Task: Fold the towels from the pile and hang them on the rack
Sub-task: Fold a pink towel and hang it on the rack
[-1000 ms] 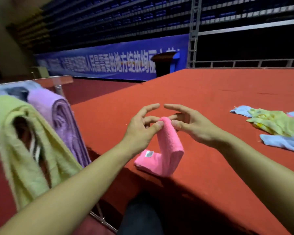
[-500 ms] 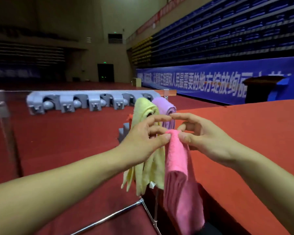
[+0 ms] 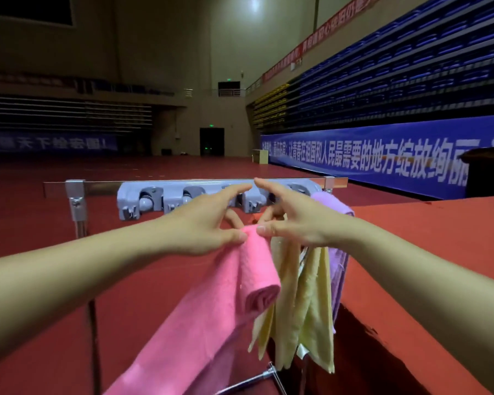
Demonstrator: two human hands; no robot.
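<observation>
We pinch the folded pink towel between left hand and right hand, just short of the rack, beside the yellow towel near its right end. Thumb-and-finger grips look light; the dangling tail could drag it loose or unfold it.

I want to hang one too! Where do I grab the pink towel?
Pinch the pink towel at its top fold, one hand each side, as the left hand and right hand do. Both ends hang down from there, so it can go straight onto the rack.
</observation>
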